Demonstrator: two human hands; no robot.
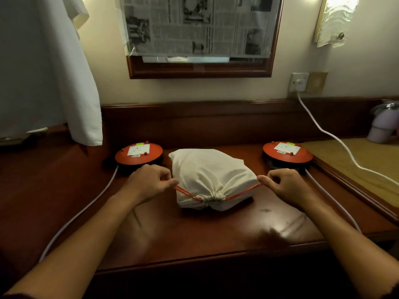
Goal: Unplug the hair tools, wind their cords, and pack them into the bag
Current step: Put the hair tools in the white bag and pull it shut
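A full white drawstring bag point(210, 173) lies in the middle of the dark wooden desk point(194, 234), its gathered mouth facing me and drawn tight. My left hand point(149, 182) pinches the orange drawstring point(185, 192) on the bag's left side. On the right side my right hand point(285, 186) pinches the other end of the orange drawstring point(241, 194). Both cords run taut from the bag's mouth out to my fingers. The hair tools are hidden, and nothing of them shows outside the bag.
Two round red extension reels stand behind my hands, one on the left point(138, 156) and one on the right point(287, 155), each with a white cable trailing toward me. Another white cable point(319, 126) hangs from a wall socket point(299, 82). A white cloth point(71, 83) hangs at the left.
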